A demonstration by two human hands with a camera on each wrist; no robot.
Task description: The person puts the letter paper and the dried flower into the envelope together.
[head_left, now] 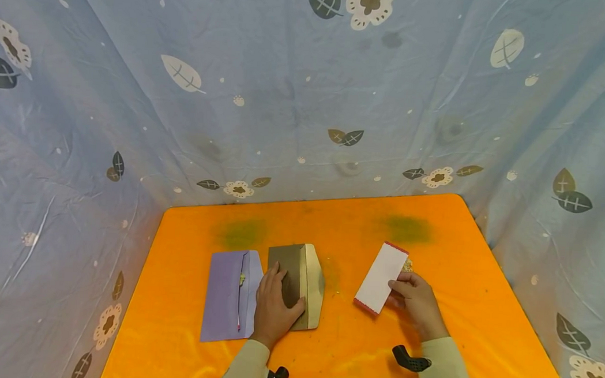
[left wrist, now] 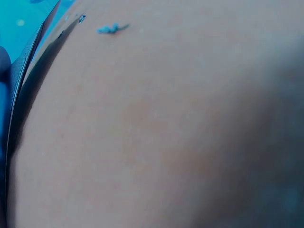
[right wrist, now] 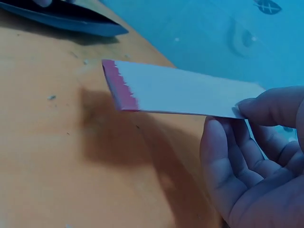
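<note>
White paper card with red ends (head_left: 381,277) is lifted off the orange tabletop (head_left: 482,315), right of centre in the head view, pinched at its long edge by the right hand (head_left: 416,303); thumb on top, fingers (right wrist: 223,161) below. The olive-gold envelope (head_left: 307,284), flap open, lies at centre under the flat, straight-fingered left hand (head_left: 272,311), beside a lilac envelope (head_left: 225,297). Judging by this, the card is picked up but not yet in any envelope.
</note>
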